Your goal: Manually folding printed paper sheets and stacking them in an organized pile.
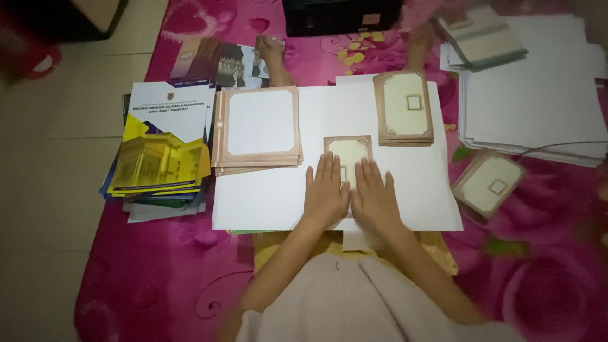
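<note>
My left hand (326,190) and my right hand (373,195) lie flat, side by side, pressing down on a small cream card with an ornate brown border (348,149). The card rests on a large white sheet (266,196) spread over a pink floral cloth (158,266). Only the card's upper half shows; my fingers hide the rest. To the left of my hands sits a stack of larger brown-bordered white cards (258,126). A stack of cream cards with a small square window (404,107) stands at the upper right of the sheet.
A pile of blue and yellow booklets (161,145) lies at the left. White paper stacks (538,95) and more cards (481,38) sit at the right, another windowed card stack (487,183) below them. A black box (342,16) stands at the top. Bare feet (272,54) show beyond the sheet.
</note>
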